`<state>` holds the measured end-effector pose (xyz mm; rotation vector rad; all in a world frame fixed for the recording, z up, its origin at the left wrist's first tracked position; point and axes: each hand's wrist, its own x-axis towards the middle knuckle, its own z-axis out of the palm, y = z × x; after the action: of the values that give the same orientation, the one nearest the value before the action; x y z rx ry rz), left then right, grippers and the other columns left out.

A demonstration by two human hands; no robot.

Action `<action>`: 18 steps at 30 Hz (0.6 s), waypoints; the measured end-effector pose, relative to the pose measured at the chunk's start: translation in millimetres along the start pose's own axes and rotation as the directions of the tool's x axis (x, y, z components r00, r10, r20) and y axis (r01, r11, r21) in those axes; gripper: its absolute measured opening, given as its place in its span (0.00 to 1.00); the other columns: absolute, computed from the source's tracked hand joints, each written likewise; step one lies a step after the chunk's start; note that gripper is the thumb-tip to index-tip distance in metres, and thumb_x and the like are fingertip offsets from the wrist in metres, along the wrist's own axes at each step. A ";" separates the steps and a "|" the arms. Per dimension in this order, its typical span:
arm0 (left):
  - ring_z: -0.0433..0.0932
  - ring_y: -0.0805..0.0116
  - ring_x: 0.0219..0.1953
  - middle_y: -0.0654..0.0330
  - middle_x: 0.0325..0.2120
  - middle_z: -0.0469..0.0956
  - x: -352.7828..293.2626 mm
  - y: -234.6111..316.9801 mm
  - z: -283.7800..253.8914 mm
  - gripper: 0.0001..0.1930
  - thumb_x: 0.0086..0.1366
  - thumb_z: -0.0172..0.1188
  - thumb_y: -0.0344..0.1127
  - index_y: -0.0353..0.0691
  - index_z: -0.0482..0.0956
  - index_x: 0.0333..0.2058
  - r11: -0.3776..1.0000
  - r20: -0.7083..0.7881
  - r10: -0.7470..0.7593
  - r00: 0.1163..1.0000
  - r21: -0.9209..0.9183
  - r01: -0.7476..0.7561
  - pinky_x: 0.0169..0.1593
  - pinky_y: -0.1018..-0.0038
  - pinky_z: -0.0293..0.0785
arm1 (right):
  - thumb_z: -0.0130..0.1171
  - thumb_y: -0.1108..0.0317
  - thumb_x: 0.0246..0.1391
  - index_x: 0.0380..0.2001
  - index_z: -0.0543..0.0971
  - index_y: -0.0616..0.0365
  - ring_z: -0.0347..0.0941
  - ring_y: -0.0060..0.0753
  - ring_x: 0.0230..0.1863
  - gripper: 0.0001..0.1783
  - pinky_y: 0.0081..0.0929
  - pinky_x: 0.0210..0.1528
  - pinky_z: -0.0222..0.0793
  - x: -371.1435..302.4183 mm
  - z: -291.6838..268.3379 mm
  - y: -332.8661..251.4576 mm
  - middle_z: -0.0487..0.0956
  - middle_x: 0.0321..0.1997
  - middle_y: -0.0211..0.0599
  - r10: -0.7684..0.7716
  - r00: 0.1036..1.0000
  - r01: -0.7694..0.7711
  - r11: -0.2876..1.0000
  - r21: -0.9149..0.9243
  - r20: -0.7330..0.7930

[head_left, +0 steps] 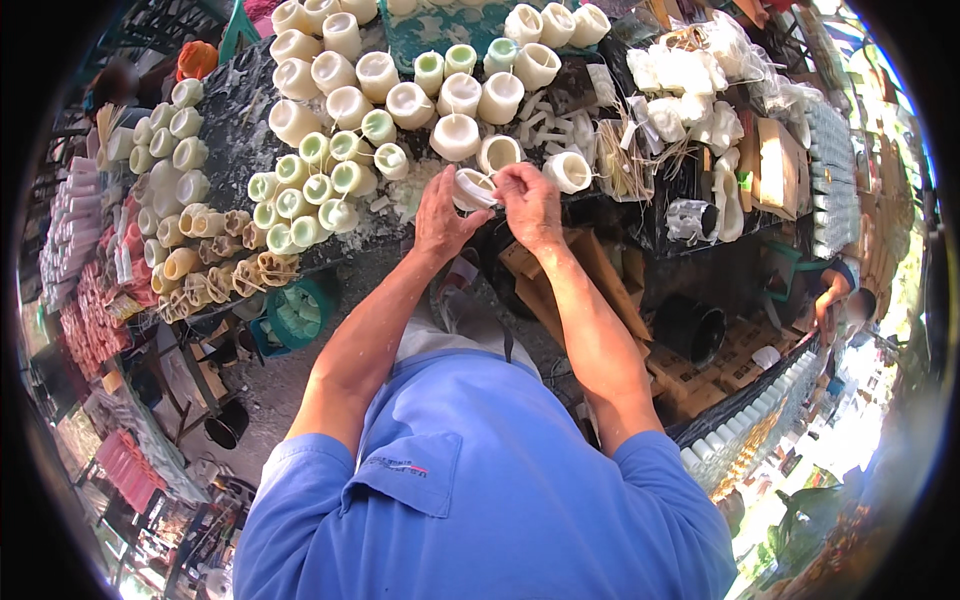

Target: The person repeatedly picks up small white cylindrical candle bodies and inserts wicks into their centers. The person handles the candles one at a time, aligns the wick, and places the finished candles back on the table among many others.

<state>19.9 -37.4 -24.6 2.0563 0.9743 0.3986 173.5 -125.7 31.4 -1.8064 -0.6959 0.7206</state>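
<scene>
white hollow cup (474, 189) between my 2 hands | my left hand (441, 217): gripping its left side | my right hand (531, 205): bunched at its right rim, can't tell if pinching

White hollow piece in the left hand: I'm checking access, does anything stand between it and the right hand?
Nothing visible: the right hand is at the edge of the white hollow piece; a pale cup sits beyond, not between.

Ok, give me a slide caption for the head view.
The left hand and right hand hold a hollow wax cup near cream candles and pale-green candles.
</scene>
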 end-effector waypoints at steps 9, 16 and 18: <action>0.78 0.48 0.65 0.45 0.65 0.75 -8.5 -17.7 -9.3 0.43 0.58 0.73 0.31 0.33 0.66 0.73 0.971 0.038 -0.123 0.992 -0.202 0.128 0.68 0.58 0.77 | 0.67 0.69 0.68 0.47 0.86 0.64 0.83 0.22 0.31 0.10 0.26 0.39 0.81 -32.6 -25.6 55.5 0.88 0.34 0.35 0.202 0.977 -0.204 0.978 -0.035 -0.070; 0.77 0.48 0.68 0.44 0.69 0.73 -2.7 -36.3 -12.8 0.46 0.58 0.74 0.31 0.35 0.64 0.75 0.965 0.114 -0.051 0.992 -0.251 0.078 0.70 0.59 0.76 | 0.72 0.75 0.62 0.52 0.86 0.59 0.84 0.26 0.38 0.15 0.28 0.40 0.80 -36.3 -9.9 49.3 0.86 0.41 0.35 -0.211 0.977 0.206 0.950 -0.235 0.000; 0.75 0.46 0.70 0.43 0.71 0.71 -2.2 -36.8 -9.0 0.51 0.56 0.78 0.34 0.35 0.62 0.76 0.989 0.122 -0.001 0.992 -0.144 0.019 0.72 0.57 0.73 | 0.72 0.74 0.59 0.51 0.86 0.59 0.84 0.40 0.40 0.16 0.34 0.42 0.81 -31.8 -8.6 40.1 0.85 0.43 0.40 -0.376 0.922 0.385 0.854 -0.351 0.096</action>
<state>-5.1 -20.5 -47.5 1.9205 0.8565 0.3246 164.3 -166.7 1.1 -1.9051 -1.2292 0.3588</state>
